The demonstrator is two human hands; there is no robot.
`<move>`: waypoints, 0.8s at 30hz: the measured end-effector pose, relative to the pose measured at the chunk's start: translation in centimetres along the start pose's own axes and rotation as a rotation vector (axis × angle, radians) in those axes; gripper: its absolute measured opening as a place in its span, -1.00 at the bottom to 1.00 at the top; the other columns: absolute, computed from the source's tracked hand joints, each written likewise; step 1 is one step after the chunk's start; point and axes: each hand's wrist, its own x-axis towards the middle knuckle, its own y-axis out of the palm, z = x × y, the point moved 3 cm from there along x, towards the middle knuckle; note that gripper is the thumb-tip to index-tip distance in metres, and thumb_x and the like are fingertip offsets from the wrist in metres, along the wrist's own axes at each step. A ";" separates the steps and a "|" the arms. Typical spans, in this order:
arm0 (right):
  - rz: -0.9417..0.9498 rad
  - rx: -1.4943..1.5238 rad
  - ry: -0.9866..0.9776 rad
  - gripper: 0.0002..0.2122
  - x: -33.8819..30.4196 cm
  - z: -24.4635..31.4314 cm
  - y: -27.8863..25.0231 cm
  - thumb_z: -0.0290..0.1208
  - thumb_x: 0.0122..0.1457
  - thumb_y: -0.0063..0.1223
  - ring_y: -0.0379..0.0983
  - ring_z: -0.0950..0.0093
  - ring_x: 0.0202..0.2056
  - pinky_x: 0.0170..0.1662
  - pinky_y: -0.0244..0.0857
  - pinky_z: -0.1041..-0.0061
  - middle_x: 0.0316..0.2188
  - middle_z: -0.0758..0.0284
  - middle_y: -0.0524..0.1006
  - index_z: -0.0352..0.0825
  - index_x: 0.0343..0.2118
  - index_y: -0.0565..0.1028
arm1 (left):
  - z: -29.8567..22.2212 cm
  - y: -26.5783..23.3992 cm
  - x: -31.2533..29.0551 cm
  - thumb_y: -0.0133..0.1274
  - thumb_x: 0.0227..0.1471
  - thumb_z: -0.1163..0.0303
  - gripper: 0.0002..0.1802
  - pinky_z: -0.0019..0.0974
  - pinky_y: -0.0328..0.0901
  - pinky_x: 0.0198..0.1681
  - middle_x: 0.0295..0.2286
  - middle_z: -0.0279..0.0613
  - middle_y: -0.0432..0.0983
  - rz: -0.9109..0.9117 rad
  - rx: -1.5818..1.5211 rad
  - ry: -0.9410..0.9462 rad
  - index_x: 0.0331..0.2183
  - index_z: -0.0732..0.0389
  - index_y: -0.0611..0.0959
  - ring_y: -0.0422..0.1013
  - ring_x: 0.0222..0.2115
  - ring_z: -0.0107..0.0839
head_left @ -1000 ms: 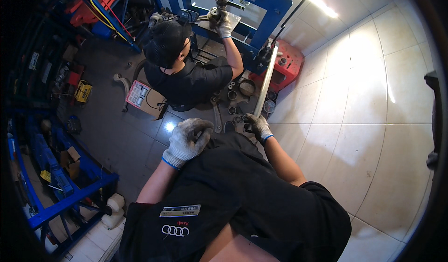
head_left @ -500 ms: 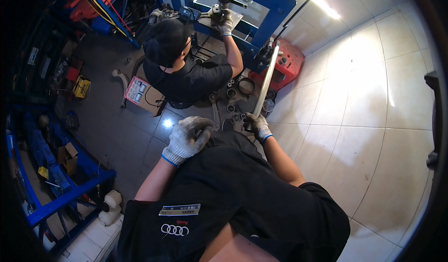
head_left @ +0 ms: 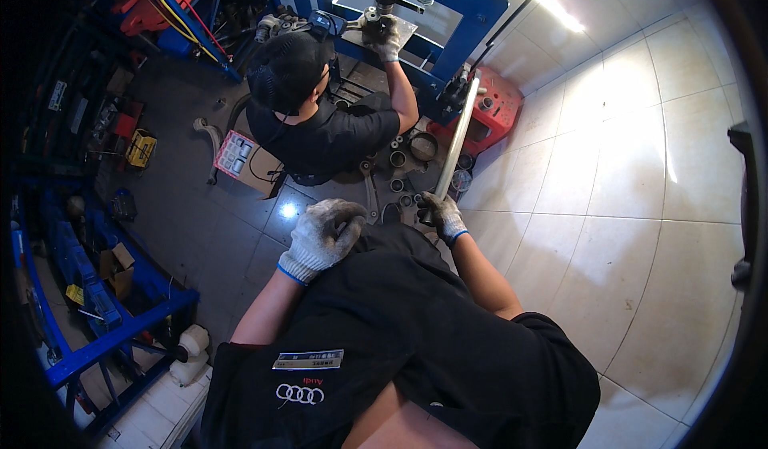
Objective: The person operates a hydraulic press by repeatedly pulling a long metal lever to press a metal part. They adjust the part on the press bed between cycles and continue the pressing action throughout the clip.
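Note:
My right hand (head_left: 440,215), in a grey-white work glove with a dark palm, is wrapped around the lower end of a long metal lever bar (head_left: 458,141). The bar slants up and away to the pump on the side of a blue shop press (head_left: 472,37). My left hand (head_left: 322,237), gloved the same way, rests at my leg, fingers loosely curled in with nothing seen in them. Ahead, a crouching co-worker in black (head_left: 332,141) holds a metal arm-like part under the press ram (head_left: 384,3) with a gloved hand (head_left: 384,37).
Metal rings and sleeves (head_left: 398,159) and a suspension arm (head_left: 370,191) lie on the floor before me. A red stand (head_left: 496,109) sits by the tiled wall. Left of the co-worker is an open carton (head_left: 248,165); a blue rack (head_left: 128,333) stands farther left.
Almost nothing differs. The co-worker has shifted very slightly to the right; both my hands and the lever bar look the same.

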 end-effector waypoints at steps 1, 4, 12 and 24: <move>-0.011 -0.027 -0.005 -0.74 0.0 0.0 0.0 -0.28 0.23 0.14 0.54 0.41 -0.47 -0.43 0.46 0.41 -0.41 0.28 0.60 -0.38 -0.18 0.48 | 0.0 0.1 0.0 0.14 0.02 0.36 -0.77 -0.22 0.47 -0.21 -0.34 -0.01 0.64 0.001 -0.002 0.003 -0.28 0.26 0.72 0.59 -0.33 -0.14; 0.000 0.025 -0.023 -0.75 -0.1 0.0 0.0 -0.28 0.23 0.14 0.54 0.41 -0.48 -0.44 0.45 0.41 -0.41 0.28 0.60 -0.37 -0.20 0.48 | 0.3 0.3 0.0 0.14 0.02 0.34 -0.77 -0.21 0.46 -0.19 -0.33 -0.01 0.65 0.014 -0.005 -0.004 -0.28 0.25 0.72 0.59 -0.31 -0.14; 0.017 0.128 -0.010 -0.79 -0.5 0.4 0.3 -0.28 0.23 0.12 0.49 0.43 -0.51 -0.46 0.42 0.42 -0.43 0.30 0.57 -0.32 -0.23 0.46 | 0.7 0.5 -0.2 0.15 0.02 0.29 -0.75 -0.18 0.45 -0.12 -0.31 -0.03 0.65 0.025 0.016 0.004 -0.28 0.22 0.73 0.59 -0.27 -0.12; 0.142 0.487 0.161 -0.84 1.1 -1.1 0.8 -0.37 0.23 0.10 0.47 0.37 -0.46 -0.42 0.40 0.36 -0.43 0.30 0.51 -0.30 -0.22 0.42 | 0.3 0.5 -0.5 0.14 0.02 0.27 -0.74 -0.15 0.43 -0.13 -0.31 -0.01 0.65 0.037 0.019 -0.029 -0.29 0.21 0.73 0.58 -0.28 -0.08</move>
